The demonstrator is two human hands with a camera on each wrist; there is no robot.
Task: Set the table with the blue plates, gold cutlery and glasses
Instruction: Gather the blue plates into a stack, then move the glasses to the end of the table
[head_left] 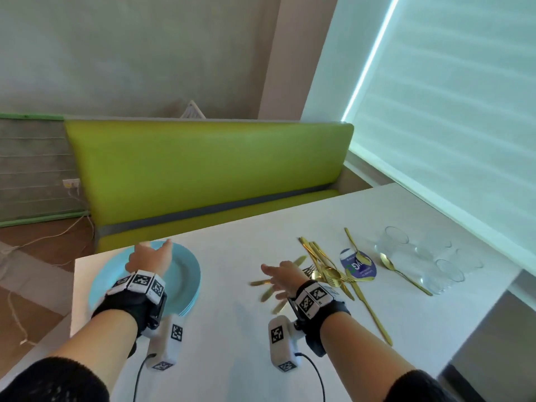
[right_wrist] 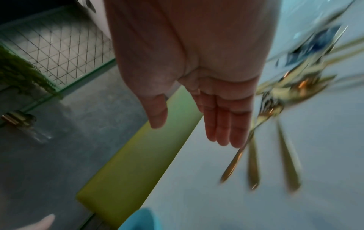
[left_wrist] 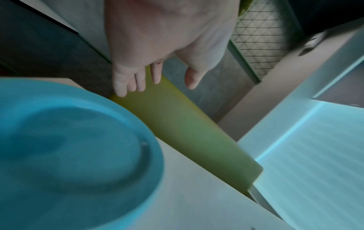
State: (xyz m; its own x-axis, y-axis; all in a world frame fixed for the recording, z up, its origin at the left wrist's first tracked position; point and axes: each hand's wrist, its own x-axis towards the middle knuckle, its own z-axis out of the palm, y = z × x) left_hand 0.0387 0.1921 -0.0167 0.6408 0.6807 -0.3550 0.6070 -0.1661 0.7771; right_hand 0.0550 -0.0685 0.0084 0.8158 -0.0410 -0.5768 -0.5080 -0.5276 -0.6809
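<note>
A stack of blue plates (head_left: pixel 185 271) sits at the near left corner of the white table (head_left: pixel 232 329). My left hand (head_left: pixel 150 258) hovers over the stack's far rim with fingers straight, holding nothing; in the left wrist view the hand (left_wrist: pixel 155 80) is above the top blue plate (left_wrist: pixel 78 140). My right hand (head_left: pixel 278 278) is open above the table's middle, just left of a loose pile of gold cutlery (head_left: pixel 324 265); the blurred gold cutlery (right_wrist: pixel 275 124) lies beside its fingers (right_wrist: pixel 226 124). Several clear glasses (head_left: pixel 429 256) stand at the right.
A green bench (head_left: pixel 208 175) runs along the table's far side. A blue round sticker (head_left: pixel 358 264) lies on the table under some cutlery. One gold spoon (head_left: pixel 403 274) rests beside the glasses. A window blind (head_left: pixel 449 111) fills the right.
</note>
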